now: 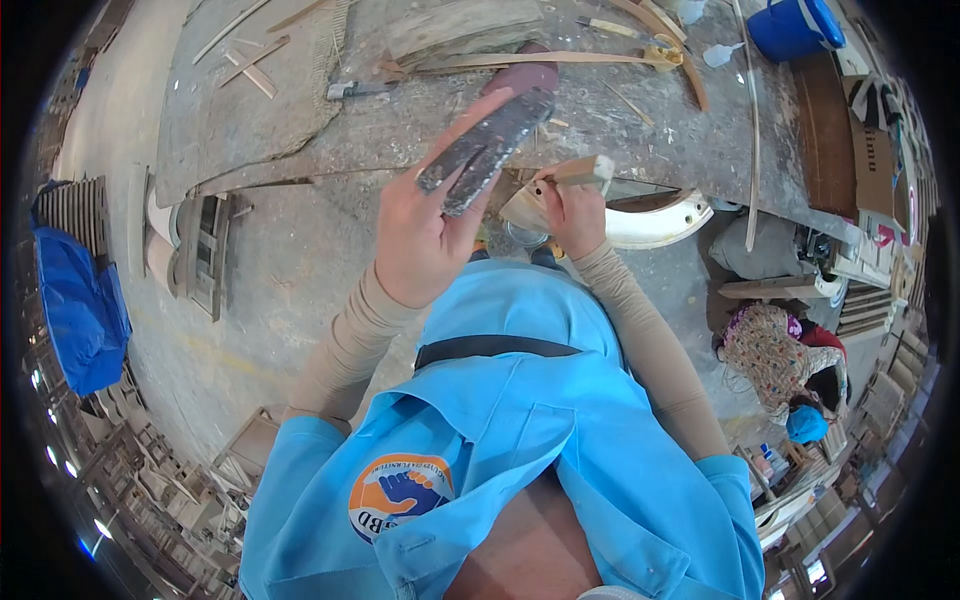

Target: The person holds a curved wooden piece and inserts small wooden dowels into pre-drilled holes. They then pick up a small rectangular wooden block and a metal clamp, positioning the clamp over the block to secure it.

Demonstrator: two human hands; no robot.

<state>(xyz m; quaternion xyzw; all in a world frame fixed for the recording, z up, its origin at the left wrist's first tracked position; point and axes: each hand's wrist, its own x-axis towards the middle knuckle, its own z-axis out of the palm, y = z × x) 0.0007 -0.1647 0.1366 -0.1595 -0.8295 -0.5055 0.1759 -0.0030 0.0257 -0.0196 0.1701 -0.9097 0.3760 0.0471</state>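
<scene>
My left hand [420, 235] is raised over the near edge of the workbench, fingers stretched out. Dark, white-specked covers [495, 140] seem to wrap some of its fingers, and another fingertip is maroon; I see nothing held in it. My right hand [578, 215] is closed round a pale wooden bar [588, 170] at the bench edge. Just beneath and beside that hand lies a curved cream-coloured wooden part [655, 228] with small holes at its right end. Part of the curved piece is hidden by my right hand.
The worn bench [400, 135] carries wood strips [255, 72], a hammer-like tool [358, 89], a yellow tape roll [662, 52], a white bottle [720, 54] and a blue bucket [795, 28]. A cardboard box [878, 150] stands right. Another person [780, 360] bends at the right.
</scene>
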